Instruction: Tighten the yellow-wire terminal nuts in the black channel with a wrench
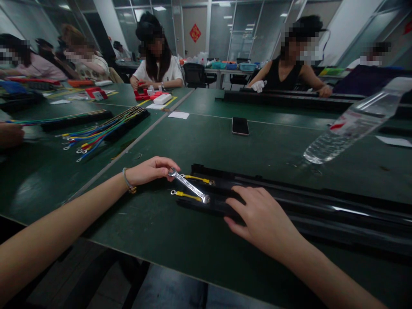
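Observation:
A silver combination wrench [189,186] slants over the end of a long black channel-shaped part [289,198]. My left hand [151,169] pinches the wrench's upper left end between thumb and fingers. The wrench's other end sits at the fastener of the nearer yellow wire [188,195], inside the black part. A second yellow wire [196,178] runs beside it, also with ring terminals. My right hand [257,216] rests over the black part, fingers spread and slightly bent, with nothing gripped in it.
A water bottle [350,124] appears tilted at the right. Behind the black part lies a phone [240,126]. Bundles of coloured wires with ring terminals [106,128] lie at the left. Across the green table [206,146], several people work, one by another long black part [273,98].

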Action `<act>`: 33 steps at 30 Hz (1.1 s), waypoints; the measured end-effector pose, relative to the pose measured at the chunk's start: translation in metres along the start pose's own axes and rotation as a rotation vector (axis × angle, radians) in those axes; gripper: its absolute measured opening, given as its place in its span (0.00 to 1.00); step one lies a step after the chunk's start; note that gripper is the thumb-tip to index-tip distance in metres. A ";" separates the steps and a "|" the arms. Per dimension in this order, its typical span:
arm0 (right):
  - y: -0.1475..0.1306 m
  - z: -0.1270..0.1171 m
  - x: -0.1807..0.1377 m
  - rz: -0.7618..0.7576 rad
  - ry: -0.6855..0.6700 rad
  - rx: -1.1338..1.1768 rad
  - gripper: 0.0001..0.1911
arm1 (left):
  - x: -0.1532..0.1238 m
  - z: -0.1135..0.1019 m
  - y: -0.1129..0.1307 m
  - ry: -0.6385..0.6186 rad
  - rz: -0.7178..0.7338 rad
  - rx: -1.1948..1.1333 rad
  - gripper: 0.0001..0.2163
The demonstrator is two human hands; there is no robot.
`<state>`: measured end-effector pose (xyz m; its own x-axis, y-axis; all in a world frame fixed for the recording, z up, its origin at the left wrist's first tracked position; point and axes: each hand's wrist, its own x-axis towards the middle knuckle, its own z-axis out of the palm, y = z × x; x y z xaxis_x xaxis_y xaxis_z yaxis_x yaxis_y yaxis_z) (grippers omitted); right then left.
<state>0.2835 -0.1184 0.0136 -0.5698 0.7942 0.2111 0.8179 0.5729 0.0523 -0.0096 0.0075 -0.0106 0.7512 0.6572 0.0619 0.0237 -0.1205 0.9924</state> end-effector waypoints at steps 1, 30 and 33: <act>0.000 0.000 0.000 0.000 0.000 0.000 0.13 | 0.000 0.000 0.000 0.016 -0.009 -0.003 0.13; 0.000 -0.001 0.000 -0.004 0.005 0.008 0.13 | 0.002 0.006 0.011 -0.241 0.023 0.000 0.12; 0.000 -0.001 0.000 0.004 -0.005 0.008 0.13 | 0.002 0.008 0.013 -0.304 0.037 -0.010 0.10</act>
<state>0.2837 -0.1190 0.0147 -0.5666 0.7977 0.2065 0.8198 0.5709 0.0440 -0.0025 0.0015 0.0014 0.9146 0.3991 0.0651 -0.0130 -0.1320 0.9912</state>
